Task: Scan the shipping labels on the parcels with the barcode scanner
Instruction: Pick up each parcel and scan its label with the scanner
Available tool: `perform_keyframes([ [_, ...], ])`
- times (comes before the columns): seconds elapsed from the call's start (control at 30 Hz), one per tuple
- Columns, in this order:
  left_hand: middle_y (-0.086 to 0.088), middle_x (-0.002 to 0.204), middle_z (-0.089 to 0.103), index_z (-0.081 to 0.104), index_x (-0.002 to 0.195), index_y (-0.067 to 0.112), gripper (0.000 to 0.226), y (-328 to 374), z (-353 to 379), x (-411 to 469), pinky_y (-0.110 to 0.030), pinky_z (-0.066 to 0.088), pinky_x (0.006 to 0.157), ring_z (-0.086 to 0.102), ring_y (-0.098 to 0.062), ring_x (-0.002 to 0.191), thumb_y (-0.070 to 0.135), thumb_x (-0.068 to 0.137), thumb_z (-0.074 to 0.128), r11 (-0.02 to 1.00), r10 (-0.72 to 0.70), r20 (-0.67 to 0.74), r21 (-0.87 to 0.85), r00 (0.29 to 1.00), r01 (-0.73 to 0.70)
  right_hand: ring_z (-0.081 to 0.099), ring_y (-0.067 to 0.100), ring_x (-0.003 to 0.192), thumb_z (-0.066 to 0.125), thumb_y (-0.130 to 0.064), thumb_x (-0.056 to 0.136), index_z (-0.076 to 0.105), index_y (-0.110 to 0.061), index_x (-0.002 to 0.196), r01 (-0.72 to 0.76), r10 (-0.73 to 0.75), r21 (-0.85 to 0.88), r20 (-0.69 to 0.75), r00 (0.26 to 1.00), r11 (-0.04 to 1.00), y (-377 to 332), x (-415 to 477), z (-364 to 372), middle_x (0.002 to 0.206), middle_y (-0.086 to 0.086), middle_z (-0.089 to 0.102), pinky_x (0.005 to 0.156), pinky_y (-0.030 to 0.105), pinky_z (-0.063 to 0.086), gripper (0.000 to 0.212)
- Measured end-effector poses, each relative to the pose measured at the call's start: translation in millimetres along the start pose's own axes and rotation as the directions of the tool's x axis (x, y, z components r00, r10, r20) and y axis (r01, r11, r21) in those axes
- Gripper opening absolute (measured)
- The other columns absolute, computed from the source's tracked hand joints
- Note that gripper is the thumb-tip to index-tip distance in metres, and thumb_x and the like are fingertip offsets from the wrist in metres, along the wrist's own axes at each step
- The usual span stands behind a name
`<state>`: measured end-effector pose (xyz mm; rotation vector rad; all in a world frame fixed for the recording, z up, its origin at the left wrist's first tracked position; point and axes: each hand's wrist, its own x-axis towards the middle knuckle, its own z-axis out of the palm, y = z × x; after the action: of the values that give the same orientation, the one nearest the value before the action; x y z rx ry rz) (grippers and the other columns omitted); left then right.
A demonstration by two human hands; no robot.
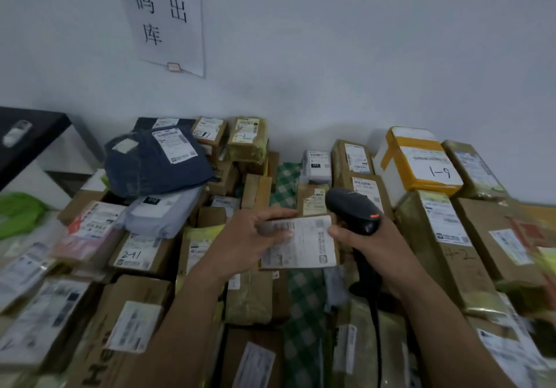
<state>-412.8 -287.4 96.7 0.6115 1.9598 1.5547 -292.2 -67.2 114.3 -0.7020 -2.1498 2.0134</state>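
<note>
My left hand (252, 240) holds a small parcel (304, 243) above the pile, fingers curled over the left part of its white shipping label, which faces up. My right hand (370, 243) grips the handle of a black barcode scanner (352, 210) with an orange mark; its thumb touches the parcel's right edge. The scanner's head rises just behind the parcel's right corner. Its dark cable (376, 327) runs down toward me.
Several labelled cardboard boxes and bags cover a green checked cloth (304, 303). A dark blue bag (156, 165) lies at the back left, a white box with yellow tape (421, 165) at the back right. A black table (27, 135) stands left. A paper sign (162, 17) hangs on the wall.
</note>
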Motion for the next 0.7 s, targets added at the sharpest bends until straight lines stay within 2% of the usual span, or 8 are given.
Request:
perform_keyframes([
  [0.07,0.033,0.122,0.062,0.069,0.119,0.046,0.044,0.5,10.8,-12.0,-0.01,0.053,0.079,0.06,0.015,0.108,0.027,0.083,0.086,0.997,0.011,-0.16,-0.071,0.987,-0.022,0.077,0.022,0.103,0.093,-0.023,0.067,0.063,-0.024,0.134,-0.021,0.021,0.046,0.0,1.0,0.999,0.7,-11.5,-0.5,0.115,0.002,0.079,0.082,0.042,0.064,0.073],
  [0.17,0.02,0.124,0.067,0.061,0.134,0.04,0.078,-6.2,38.9,-28.1,-0.029,0.061,0.089,0.063,0.005,0.112,0.049,0.062,0.091,0.959,-0.076,-0.418,-0.278,0.905,-0.048,0.077,0.028,0.104,0.09,-0.017,0.075,0.063,-0.021,0.135,-0.023,0.044,0.225,-0.088,0.995,0.974,1.2,-27.5,-0.3,0.115,0.007,0.078,0.091,0.052,0.061,0.066],
  [0.27,0.022,0.133,0.06,0.047,0.137,0.057,0.096,-9.9,74.4,-46.3,-0.042,0.051,0.107,0.058,0.002,0.117,0.064,0.05,0.086,0.907,-0.15,-0.358,-0.422,0.922,-0.016,0.077,0.027,0.104,0.085,-0.017,0.082,0.064,-0.018,0.135,0.003,0.061,0.338,-0.179,0.982,0.941,0.1,-40.9,3.6,0.115,0.006,0.079,0.091,0.046,0.061,0.057],
  [0.33,0.022,0.136,0.058,0.037,0.127,0.075,0.094,-7.8,97.1,-56.4,-0.045,0.046,0.109,0.057,0.0,0.119,0.07,0.049,0.088,0.874,-0.158,-0.256,-0.486,0.954,0.014,0.077,0.026,0.104,0.084,-0.016,0.083,0.064,-0.017,0.135,0.03,0.046,0.362,-0.198,0.979,0.932,-2.1,-51.6,4.4,0.114,0.006,0.079,0.087,0.043,0.062,0.056],
  [0.43,0.009,0.14,0.064,0.04,0.121,0.083,0.098,-16.7,112.6,-55.3,-0.057,0.048,0.108,0.061,-0.02,0.129,0.066,0.043,0.098,0.758,-0.175,-0.242,-0.651,0.954,-0.026,0.077,0.025,0.104,0.085,-0.019,0.082,0.063,-0.02,0.135,0.028,0.034,0.344,-0.172,0.985,0.939,0.6,-65.7,6.2,0.113,0.005,0.079,0.085,0.041,0.062,0.057],
  [0.5,0.006,0.141,0.064,0.043,0.122,0.081,0.098,-18.1,111.3,-55.0,-0.059,0.049,0.107,0.062,-0.023,0.129,0.058,0.045,0.101,0.758,-0.16,-0.298,-0.648,0.941,-0.076,0.076,0.024,0.106,0.086,-0.022,0.081,0.063,-0.026,0.133,0.019,0.044,0.324,-0.186,0.982,0.946,2.3,-72.6,7.8,0.114,0.002,0.079,0.083,0.039,0.063,0.056],
  [0.6,0.012,0.145,0.057,0.035,0.124,0.081,0.098,-15.1,100.8,-58.2,-0.053,0.054,0.104,0.06,-0.008,0.123,0.029,0.068,0.097,0.884,-0.106,-0.405,-0.456,0.908,-0.1,0.07,0.017,0.106,0.083,-0.026,0.086,0.06,-0.04,0.118,0.045,0.012,0.197,-0.278,0.961,0.979,-2.0,-81.9,4.5,0.115,-0.004,0.073,0.064,0.022,0.06,0.042],
  [0.7,0.008,0.149,0.051,0.026,0.145,0.069,0.108,-21.2,90.5,-53.7,-0.053,0.055,0.101,0.059,-0.014,0.125,0.017,0.077,0.091,0.958,-0.046,-0.428,-0.276,0.902,-0.082,0.067,0.004,0.096,0.08,-0.023,0.09,0.06,-0.038,0.12,0.081,-0.059,0.076,-0.26,0.964,0.994,-4.3,-90.8,-1.5,0.112,-0.01,0.07,0.055,0.012,0.053,0.039],
])
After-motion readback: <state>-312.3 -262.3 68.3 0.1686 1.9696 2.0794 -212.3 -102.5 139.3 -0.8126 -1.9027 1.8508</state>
